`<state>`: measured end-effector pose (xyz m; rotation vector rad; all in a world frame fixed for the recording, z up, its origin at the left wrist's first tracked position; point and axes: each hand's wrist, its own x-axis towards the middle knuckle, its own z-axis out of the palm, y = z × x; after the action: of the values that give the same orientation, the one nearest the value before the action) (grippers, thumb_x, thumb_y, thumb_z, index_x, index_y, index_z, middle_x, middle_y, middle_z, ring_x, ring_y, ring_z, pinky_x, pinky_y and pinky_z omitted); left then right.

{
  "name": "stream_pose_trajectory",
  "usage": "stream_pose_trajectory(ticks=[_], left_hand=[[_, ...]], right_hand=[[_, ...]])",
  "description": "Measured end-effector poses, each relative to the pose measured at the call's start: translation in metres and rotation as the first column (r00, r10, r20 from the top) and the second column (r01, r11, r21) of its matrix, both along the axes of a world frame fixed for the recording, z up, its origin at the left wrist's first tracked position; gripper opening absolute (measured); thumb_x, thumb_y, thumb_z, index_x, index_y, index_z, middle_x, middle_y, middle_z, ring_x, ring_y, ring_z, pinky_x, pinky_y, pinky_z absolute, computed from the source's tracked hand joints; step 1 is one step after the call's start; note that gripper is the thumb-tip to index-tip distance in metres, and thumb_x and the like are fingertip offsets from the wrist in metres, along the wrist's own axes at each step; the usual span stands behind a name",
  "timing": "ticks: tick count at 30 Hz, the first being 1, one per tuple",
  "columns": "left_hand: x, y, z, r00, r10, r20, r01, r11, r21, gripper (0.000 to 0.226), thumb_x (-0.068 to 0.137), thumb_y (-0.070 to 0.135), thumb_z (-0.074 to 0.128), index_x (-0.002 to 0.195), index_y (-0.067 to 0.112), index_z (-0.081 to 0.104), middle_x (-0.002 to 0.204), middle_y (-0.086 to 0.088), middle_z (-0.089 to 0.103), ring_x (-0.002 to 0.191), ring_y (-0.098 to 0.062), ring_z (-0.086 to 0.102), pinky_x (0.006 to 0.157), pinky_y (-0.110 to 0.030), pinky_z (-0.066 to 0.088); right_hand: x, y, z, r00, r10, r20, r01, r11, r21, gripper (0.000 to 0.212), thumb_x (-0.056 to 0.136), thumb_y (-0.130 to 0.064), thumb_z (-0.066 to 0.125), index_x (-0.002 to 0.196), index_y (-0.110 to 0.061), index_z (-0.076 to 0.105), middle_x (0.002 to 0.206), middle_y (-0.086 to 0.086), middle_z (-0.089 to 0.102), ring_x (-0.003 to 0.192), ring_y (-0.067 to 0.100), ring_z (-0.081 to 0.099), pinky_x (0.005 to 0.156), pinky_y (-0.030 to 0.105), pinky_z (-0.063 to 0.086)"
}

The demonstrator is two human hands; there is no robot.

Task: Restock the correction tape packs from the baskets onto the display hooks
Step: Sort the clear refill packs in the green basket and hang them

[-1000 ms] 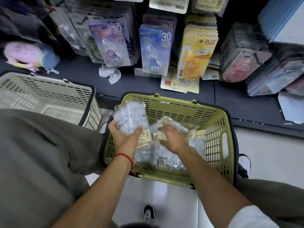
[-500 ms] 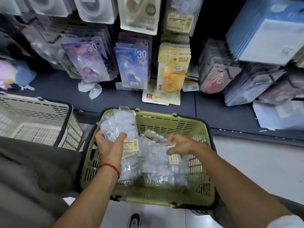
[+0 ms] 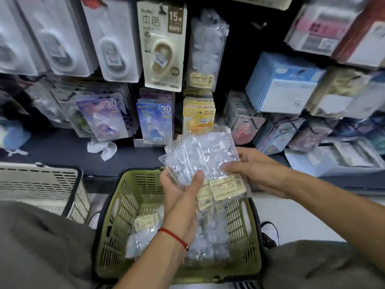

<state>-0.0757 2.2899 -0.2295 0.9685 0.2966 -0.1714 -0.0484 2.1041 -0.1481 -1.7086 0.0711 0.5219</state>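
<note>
- Correction tape packs (image 3: pixel 205 155): a small stack of clear bags with cream price labels at the lower edge, held above the green basket (image 3: pixel 125 207), near the centre of the view.
- Left hand (image 3: pixel 179 192): at about 6 o'clock of the held stack; thumb curled over the front of the bags, fingers behind, gripping the lower left corner. A red string bracelet (image 3: pixel 174 236) circles the wrist.
- Right hand (image 3: pixel 256 170): at 3 o'clock of the stack; fingers curled onto the right edge of the bags, pinching them just above the labels.
- Green basket: on the floor between the person's knees, at 6 o'clock of the frame; further clear packs (image 3: pixel 208 236) lie inside, one with its label (image 3: pixel 145 222) turned up at the left.
- Beige basket (image 3: pixel 41 184): at 9 o'clock, just beside the green one; its contents cannot be seen.
- Display hooks: at 12 o'clock of the stack, one clear pack (image 3: pixel 205 51) of the same kind hangs beside a beige carded tape marked "15" (image 3: pixel 163 44). Below hang purple (image 3: pixel 104 115), blue (image 3: pixel 155 122) and yellow (image 3: pixel 199 115) carded packs.
- Dark shelf (image 3: pixel 62 149): under the lower row, bearing a crumpled white scrap (image 3: pixel 102 148) at 10 o'clock of the green basket.
</note>
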Motion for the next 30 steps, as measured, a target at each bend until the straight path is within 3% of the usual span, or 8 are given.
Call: stream_pose_trajectory(ticks=[4, 6, 10, 13, 15, 19, 22, 30], left_hand=[[0.028, 0.009, 0.049, 0.989, -0.003, 0.145, -0.018, 0.989, 0.146, 0.096, 0.058, 0.043, 0.096, 0.134, 0.052, 0.038, 0.141, -0.004, 0.063, 0.127, -0.030, 0.065, 0.108, -0.059, 0.051], [0.046, 0.018, 0.070, 0.976, -0.035, 0.216, -0.014, 0.975, 0.224, 0.097, 0.056, 0.049, 0.094, 0.134, 0.053, 0.037, 0.151, 0.000, 0.054, 0.134, -0.028, 0.059, 0.111, -0.056, 0.048], [0.092, 0.040, 0.104, 0.897, -0.082, 0.434, -0.125, 0.896, 0.427, 0.068, 0.083, 0.022, 0.088, 0.130, 0.042, 0.042, 0.119, 0.026, 0.069, 0.109, -0.002, 0.070, 0.096, -0.030, 0.059], [0.117, 0.062, 0.129, 0.823, -0.127, 0.553, -0.262, 0.780, 0.569, 0.070, 0.086, 0.019, 0.085, 0.120, 0.059, 0.039, 0.119, 0.023, 0.067, 0.102, 0.004, 0.069, 0.086, -0.012, 0.055], [0.127, 0.074, 0.141, 0.778, -0.146, 0.611, -0.337, 0.723, 0.603, 0.071, 0.087, 0.021, 0.083, 0.117, 0.064, 0.035, 0.129, 0.014, 0.061, 0.105, 0.003, 0.066, 0.083, -0.007, 0.052], [0.137, 0.087, 0.146, 0.735, -0.151, 0.661, -0.407, 0.681, 0.609, 0.072, 0.089, 0.026, 0.083, 0.137, 0.044, 0.032, 0.136, 0.001, 0.052, 0.115, -0.015, 0.060, 0.102, -0.034, 0.052], [0.144, 0.094, 0.146, 0.755, -0.127, 0.643, -0.351, 0.750, 0.560, 0.075, 0.084, 0.030, 0.085, 0.137, 0.042, 0.034, 0.137, -0.002, 0.059, 0.116, -0.020, 0.066, 0.104, -0.047, 0.054], [0.151, 0.099, 0.145, 0.854, 0.006, 0.520, -0.218, 0.912, 0.347, 0.089, 0.064, 0.036, 0.088, 0.139, 0.050, 0.042, 0.143, -0.003, 0.061, 0.128, -0.026, 0.063, 0.111, -0.053, 0.048]], right_hand=[[0.019, 0.020, 0.019, 0.948, -0.238, 0.211, 0.240, 0.971, 0.018, 0.013, 0.103, -0.023, 0.066, 0.113, -0.017, 0.071, 0.096, 0.002, 0.082, 0.079, 0.015, 0.078, 0.059, 0.022, 0.058], [0.032, 0.024, 0.028, 0.908, -0.301, 0.293, 0.293, 0.953, 0.070, 0.012, 0.103, -0.023, 0.065, 0.112, -0.017, 0.071, 0.097, 0.000, 0.082, 0.080, 0.013, 0.078, 0.060, 0.021, 0.057], [0.053, 0.024, 0.048, 0.822, -0.404, 0.402, 0.364, 0.915, 0.174, 0.012, 0.097, -0.027, 0.063, 0.094, -0.018, 0.071, 0.090, 0.000, 0.079, 0.079, 0.014, 0.074, 0.064, 0.027, 0.055], [0.068, 0.025, 0.062, 0.750, -0.457, 0.479, 0.423, 0.887, 0.185, 0.017, 0.095, -0.031, 0.058, 0.083, -0.023, 0.067, 0.082, 0.000, 0.074, 0.072, 0.015, 0.070, 0.049, 0.024, 0.053], [0.077, 0.027, 0.068, 0.716, -0.453, 0.531, 0.421, 0.887, 0.188, 0.021, 0.107, -0.028, 0.055, 0.090, -0.025, 0.069, 0.090, 0.003, 0.078, 0.078, 0.020, 0.074, 0.059, 0.032, 0.060], [0.090, 0.037, 0.074, 0.700, -0.452, 0.553, 0.414, 0.888, 0.201, 0.022, 0.110, -0.031, 0.054, 0.099, -0.028, 0.074, 0.099, 0.006, 0.081, 0.093, 0.031, 0.078, 0.083, 0.056, 0.062], [0.099, 0.043, 0.075, 0.701, -0.457, 0.548, 0.409, 0.887, 0.216, 0.023, 0.110, -0.032, 0.055, 0.101, -0.028, 0.075, 0.101, 0.009, 0.081, 0.096, 0.036, 0.077, 0.088, 0.067, 0.059], [0.104, 0.057, 0.088, 0.658, -0.529, 0.536, 0.461, 0.846, 0.269, 0.026, 0.108, -0.037, 0.056, 0.101, -0.023, 0.077, 0.102, 0.018, 0.078, 0.097, 0.046, 0.074, 0.081, 0.067, 0.059]])
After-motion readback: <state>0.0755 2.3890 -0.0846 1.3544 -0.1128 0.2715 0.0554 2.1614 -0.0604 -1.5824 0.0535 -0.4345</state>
